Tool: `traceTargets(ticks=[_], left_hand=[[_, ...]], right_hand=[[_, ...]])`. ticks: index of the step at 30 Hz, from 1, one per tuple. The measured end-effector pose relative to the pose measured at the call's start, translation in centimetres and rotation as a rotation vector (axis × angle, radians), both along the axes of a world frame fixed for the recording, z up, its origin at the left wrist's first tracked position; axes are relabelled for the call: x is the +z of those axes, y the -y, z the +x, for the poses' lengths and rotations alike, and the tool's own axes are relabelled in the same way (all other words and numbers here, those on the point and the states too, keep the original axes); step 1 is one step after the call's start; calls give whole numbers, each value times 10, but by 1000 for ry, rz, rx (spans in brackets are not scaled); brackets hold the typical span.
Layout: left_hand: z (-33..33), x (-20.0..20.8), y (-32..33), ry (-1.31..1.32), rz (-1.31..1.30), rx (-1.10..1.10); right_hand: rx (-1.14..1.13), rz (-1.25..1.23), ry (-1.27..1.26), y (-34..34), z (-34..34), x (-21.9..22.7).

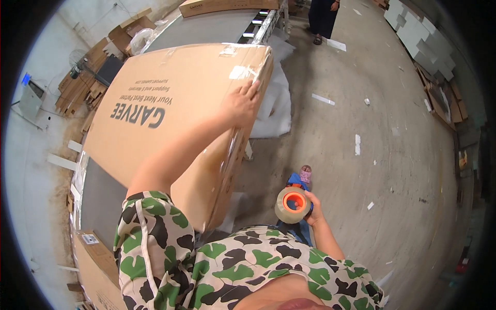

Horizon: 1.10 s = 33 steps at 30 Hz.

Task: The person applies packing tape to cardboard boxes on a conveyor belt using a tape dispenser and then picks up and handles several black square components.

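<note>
A large flat brown cardboard carton with dark printing lies on the conveyor in front of me, clear tape along its right edge. My left hand rests on the carton near its far right edge, fingers stretched out over the taped side and gripping nothing. Low on the right, beside my body, my right hand is closed around a tape dispenser with blue and orange parts. It carries a wide roll of clear tape on an orange hub. The dispenser is apart from the carton, and its handle is mostly hidden.
The conveyor's grey belt runs on past the carton, with another carton at its far end. A further carton is at the near left. White foam sheet hangs beside the conveyor. Another person stands on the floor beyond.
</note>
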<state>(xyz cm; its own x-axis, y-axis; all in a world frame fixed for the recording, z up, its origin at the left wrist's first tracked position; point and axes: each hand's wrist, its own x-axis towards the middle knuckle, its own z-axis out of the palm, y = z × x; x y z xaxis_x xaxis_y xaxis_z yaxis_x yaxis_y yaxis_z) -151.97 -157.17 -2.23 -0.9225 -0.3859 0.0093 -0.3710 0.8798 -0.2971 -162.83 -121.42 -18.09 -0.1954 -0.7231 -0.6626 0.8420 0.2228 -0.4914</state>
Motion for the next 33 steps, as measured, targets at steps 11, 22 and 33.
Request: traceTargets(ticks=[11,22,33], left_hand=[[-215,55,167,484,441,659],[-166,10,108,-339,60,684],[-159,12,112,-362,58,727]], right_hand=[[285,-110,54,266,-261,-20],[1044,-386,-59,618,-327,42],[1321,-766,-297,452,-314,28]])
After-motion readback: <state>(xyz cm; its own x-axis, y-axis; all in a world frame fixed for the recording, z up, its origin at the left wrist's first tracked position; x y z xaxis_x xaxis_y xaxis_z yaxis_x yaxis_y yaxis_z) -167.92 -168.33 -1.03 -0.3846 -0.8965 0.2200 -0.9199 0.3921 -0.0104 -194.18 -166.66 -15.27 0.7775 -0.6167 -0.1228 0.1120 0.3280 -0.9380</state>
